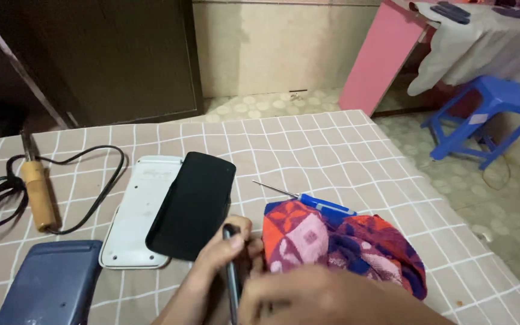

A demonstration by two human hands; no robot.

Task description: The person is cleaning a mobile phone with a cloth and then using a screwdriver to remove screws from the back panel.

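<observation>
I see my left hand (221, 250) near the table's front edge, fingers curled tight in a closed grip, thumb up, forearm running in from the bottom of the frame. My right hand (308, 295) sits just beside it, back facing me, blurred; its fingers are hidden from view.

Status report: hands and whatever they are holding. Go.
Left hand shut on thin dark pen-like tool. Right hand low in front, blurred, grip unclear. Red-and-purple patterned cloth touching both, blue-handled screwdriver behind.
</observation>
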